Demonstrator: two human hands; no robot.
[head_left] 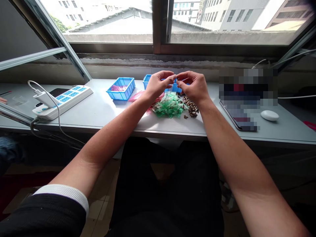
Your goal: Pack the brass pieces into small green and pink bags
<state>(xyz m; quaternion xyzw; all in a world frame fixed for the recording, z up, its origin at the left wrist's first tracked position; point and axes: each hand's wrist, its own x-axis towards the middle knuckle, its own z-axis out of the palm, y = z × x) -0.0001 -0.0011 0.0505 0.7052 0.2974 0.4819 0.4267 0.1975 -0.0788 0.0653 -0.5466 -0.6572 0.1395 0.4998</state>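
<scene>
Fingertips of my left hand [160,84] and my right hand [194,85] almost meet above the table. Both hands are closed in a pinch, and whatever sits between the fingers is too small to make out. Below them lies a heap of small green plastic bags [169,107]. Right of it, under my right hand, spreads a pile of small brown, metallic-looking pieces [192,108]. Pink plastic bags [135,96] lie to the left, partly covered by my left wrist. Behind my hands stands a blue basket [147,79], mostly hidden.
Another blue basket [123,95] with pink bags inside stands back left. A white power strip [66,100] with a plugged-in charger and cable lies farther left. At right are a phone-like device [229,115], partly blurred, and a white oval case [270,115]. A person's fingers show at far left.
</scene>
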